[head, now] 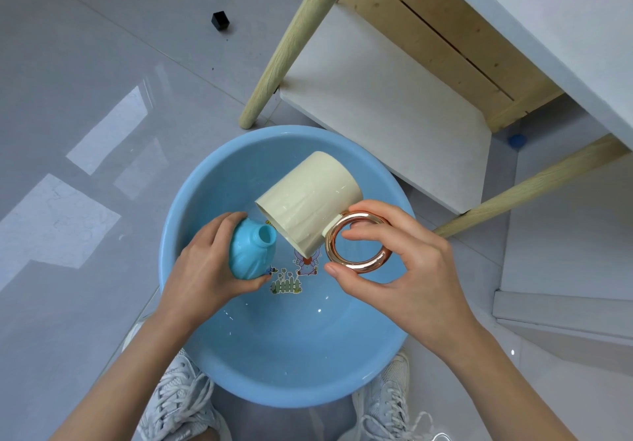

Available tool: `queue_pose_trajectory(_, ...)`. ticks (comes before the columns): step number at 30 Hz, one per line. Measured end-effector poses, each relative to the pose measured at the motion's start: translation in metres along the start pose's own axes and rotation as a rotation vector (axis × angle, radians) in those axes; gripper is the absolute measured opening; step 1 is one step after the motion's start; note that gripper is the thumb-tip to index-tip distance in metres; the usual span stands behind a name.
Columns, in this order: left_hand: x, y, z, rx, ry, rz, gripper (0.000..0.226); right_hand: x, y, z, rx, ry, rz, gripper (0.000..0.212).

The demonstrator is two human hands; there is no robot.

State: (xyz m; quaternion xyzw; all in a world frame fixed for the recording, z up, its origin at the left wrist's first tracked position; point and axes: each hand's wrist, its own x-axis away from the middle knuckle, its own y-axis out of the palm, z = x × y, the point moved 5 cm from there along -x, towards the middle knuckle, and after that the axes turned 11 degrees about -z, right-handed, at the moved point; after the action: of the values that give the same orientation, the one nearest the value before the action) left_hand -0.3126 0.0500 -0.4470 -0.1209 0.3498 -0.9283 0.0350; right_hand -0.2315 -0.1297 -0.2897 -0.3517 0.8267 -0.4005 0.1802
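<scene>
We're in a home, by the look of it: glossy grey tiled floor [85, 98], a blue plastic washbasin [166, 252] sitting right on it with a cartoon picture [287, 284] in its bottom. A cream mug [308, 200] is over the basin, a white tabletop [548, 12] on pale wooden legs [294, 39] stands alongside, and white sneakers [178, 403] are at its near edge.

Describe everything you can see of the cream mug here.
The cream mug is a glossy, ceramic-looking cylinder with a rose-gold ring handle, and its side looks wet. It hangs tilted above the blue basin, mouth down and left near the small blue bottle. The right hand pinches the handle.
</scene>
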Motion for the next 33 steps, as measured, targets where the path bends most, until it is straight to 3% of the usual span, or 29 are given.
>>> queue_pose_trajectory(13,0.000,-0.001,0.002,-0.011,0.012,0.006,0.090,-0.001,0.011,0.021,0.144,-0.097,-0.107,0.025)
queue_pose_trajectory(22,0.000,0.000,0.002,-0.010,0.002,0.000,0.092,-0.022,0.072,0.091,0.586,-0.217,-0.425,0.024)
queue_pose_trajectory(27,0.000,0.000,0.003,-0.010,-0.013,-0.005,0.092,-0.037,0.094,0.110,0.728,-0.329,-0.409,0.028)
queue_pose_trajectory(33,0.001,-0.001,0.005,-0.024,-0.019,-0.002,0.092,-0.034,0.095,0.137,0.832,-0.202,-0.372,0.034)
